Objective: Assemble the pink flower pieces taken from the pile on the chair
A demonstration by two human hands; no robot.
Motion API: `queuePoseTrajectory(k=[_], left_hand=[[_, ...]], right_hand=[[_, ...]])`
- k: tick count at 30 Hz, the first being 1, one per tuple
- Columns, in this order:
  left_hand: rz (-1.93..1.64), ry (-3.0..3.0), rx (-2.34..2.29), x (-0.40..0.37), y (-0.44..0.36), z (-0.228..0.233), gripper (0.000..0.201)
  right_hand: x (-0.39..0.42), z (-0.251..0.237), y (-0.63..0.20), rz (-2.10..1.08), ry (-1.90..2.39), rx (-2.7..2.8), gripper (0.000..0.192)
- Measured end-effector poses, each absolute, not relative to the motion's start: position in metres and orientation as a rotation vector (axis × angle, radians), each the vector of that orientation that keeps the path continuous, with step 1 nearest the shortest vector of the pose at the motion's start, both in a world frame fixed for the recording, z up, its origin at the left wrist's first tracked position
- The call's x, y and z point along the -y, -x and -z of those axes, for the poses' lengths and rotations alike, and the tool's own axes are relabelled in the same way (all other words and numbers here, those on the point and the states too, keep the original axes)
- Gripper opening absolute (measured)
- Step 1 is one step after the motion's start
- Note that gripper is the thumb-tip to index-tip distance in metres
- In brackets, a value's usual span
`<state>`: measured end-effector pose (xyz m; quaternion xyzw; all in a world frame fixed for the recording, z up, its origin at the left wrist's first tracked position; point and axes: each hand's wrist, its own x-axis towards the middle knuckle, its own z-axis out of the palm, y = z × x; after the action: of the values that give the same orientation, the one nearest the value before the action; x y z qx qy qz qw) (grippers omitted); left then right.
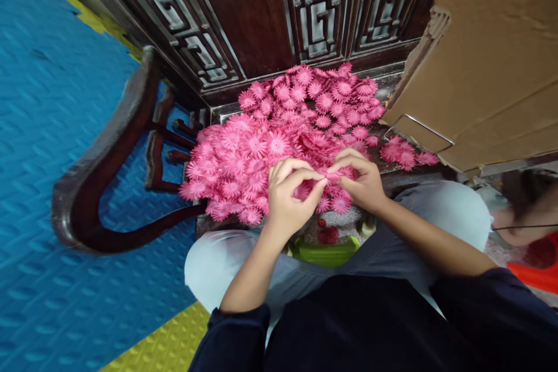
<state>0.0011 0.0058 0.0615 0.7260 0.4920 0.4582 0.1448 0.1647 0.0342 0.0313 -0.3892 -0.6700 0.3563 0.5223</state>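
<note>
A large heap of pink artificial flowers [244,157] lies on the dark wooden bench in front of me. Above its near edge, my left hand [290,192] pinches with thumb and forefinger at a small pink artificial flower [333,176]. From the other side my right hand [360,179] grips the same piece, so my fingertips almost meet. Fingers cover much of it, and its exact shape is hard to make out. Flatter, darker pink flowers [325,102] spread behind the heap against the carved wooden back.
A curved wooden armrest [78,203] stands at the left, over blue matting [39,186]. On the right leans a cardboard sheet [488,70], with a thin metal wire loop [425,128] and a few loose flowers [403,154] near it. A green container [326,253] sits between my knees. Another person's limb [529,215] shows at far right.
</note>
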Motion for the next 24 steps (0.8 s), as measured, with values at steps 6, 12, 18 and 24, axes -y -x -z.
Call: queuePoseTrajectory(k=[6,12,18,24], left_hand=[[-1.325,-1.912,-1.294,-0.008,0.000,-0.061,0.004],[-1.337,-1.777,-1.239,-0.009,0.000,-0.059,0.011],[-1.312,-1.667,-1.217,-0.008,0.000,-0.059,0.016],[-1.202,-1.535,-1.109,-0.008,-0.002,-0.057,0.025]], right_hand=[[-0.034,-0.032,-0.165,-0.819,0.909,1.659,0.011],[-0.031,-0.027,-0.163,-0.556,0.937,1.585,0.021],[-0.026,-0.025,-0.161,-0.301,0.936,1.643,0.012],[-0.026,-0.020,-0.162,-0.289,0.780,1.839,0.016]])
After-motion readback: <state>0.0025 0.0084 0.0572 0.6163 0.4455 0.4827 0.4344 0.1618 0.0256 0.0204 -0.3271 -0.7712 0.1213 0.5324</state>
